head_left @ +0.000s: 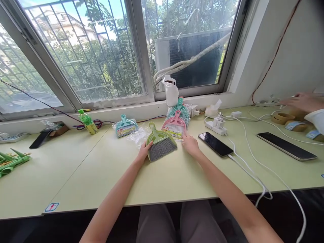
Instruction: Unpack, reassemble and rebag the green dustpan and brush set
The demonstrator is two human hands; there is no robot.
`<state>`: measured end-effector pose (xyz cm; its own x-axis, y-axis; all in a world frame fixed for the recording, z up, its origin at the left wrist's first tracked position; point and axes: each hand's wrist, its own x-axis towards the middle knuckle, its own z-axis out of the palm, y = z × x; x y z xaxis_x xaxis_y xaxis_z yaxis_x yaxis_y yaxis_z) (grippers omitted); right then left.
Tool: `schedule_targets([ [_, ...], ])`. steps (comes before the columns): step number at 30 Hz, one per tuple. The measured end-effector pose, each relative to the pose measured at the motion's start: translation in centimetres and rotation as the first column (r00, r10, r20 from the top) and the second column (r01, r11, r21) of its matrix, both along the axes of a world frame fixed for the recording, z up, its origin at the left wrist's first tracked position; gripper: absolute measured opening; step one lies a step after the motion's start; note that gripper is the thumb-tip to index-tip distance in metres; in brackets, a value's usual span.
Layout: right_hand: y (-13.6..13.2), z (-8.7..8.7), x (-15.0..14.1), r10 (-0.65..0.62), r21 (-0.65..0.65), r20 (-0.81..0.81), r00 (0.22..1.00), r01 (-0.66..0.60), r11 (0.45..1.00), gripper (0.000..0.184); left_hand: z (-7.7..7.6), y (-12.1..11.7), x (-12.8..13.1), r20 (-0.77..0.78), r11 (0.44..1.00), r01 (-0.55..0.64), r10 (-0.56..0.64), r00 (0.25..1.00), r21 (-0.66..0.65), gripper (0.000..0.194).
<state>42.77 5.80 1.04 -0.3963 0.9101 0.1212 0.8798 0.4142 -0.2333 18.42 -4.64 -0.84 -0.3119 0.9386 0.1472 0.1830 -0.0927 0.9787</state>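
My left hand (143,151) grips the left side of a green dustpan and brush set (162,148), its grey bristles facing me, above the table. My right hand (191,145) has its fingers closed at the right end of a yellow printed card (176,135), just below a bagged pink dustpan and brush set (175,123). Its fingertips are partly hidden. Behind the pink set lie teal sets (180,109) in clear plastic. Another bagged teal set (126,126) lies to the left, and a crumpled clear bag (138,135) sits beside the green set.
On the right are a phone (215,144) with a cable, a power strip (216,127), a tablet-like device (286,145) and tape rolls (282,117). Another person's hand (296,102) is there. A green bottle (87,122) and green plastic parts (14,163) are leftward.
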Motion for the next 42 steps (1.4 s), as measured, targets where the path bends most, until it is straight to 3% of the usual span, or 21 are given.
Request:
schedule_targets([
  [5,0.7,-0.3,0.3,-0.006,-0.067,-0.035,0.999,0.004,0.998,0.037,0.2,0.2,-0.5,0.071,0.987,-0.161,0.159,0.985,0.013,0.052],
  [12,2.0,-0.8,1.4,-0.096,-0.059,-0.046,0.994,0.093,0.994,0.041,0.2,0.1,-0.8,0.105,0.971,-0.236,0.231,0.967,0.034,0.049],
  [19,3.4,-0.5,2.6,-0.106,-0.118,-0.02,0.994,0.103,0.988,0.029,-0.3,0.4,-0.8,0.116,0.968,-0.249,0.243,0.963,0.04,0.045],
  [23,3.8,-0.7,2.8,-0.129,-0.078,-0.055,0.99,0.124,0.989,0.025,-0.4,0.6,-0.8,0.132,0.968,-0.247,0.241,0.961,0.031,0.045],
  [29,4.3,-1.5,2.8,-0.097,-0.101,-0.101,0.99,0.087,0.991,0.04,-0.8,1.0,-0.9,0.124,0.967,-0.256,0.254,0.959,0.003,0.046],
  [34,5.1,-1.5,3.1,-0.102,-0.198,-0.132,0.986,0.074,0.977,0.038,-0.9,1.0,-0.9,0.159,0.968,-0.251,0.248,0.956,0.003,0.046],
  [37,5.1,-1.4,2.8,-0.067,-0.287,-0.232,0.97,-0.002,0.958,0.034,-0.8,1.0,-0.7,0.195,0.965,-0.263,0.258,0.946,0.0,0.044],
  [39,4.5,-1.3,2.3,-0.004,-0.36,-0.358,0.934,-0.134,0.924,0.033,-0.7,0.9,-0.6,0.205,0.962,-0.272,0.262,0.943,0.022,0.042],
  [42,3.1,-1.1,1.2,0.099,-0.456,-0.533,0.841,-0.383,0.803,0.036,-0.5,0.8,-0.6,0.191,0.95,-0.311,0.299,0.935,0.038,0.041],
])
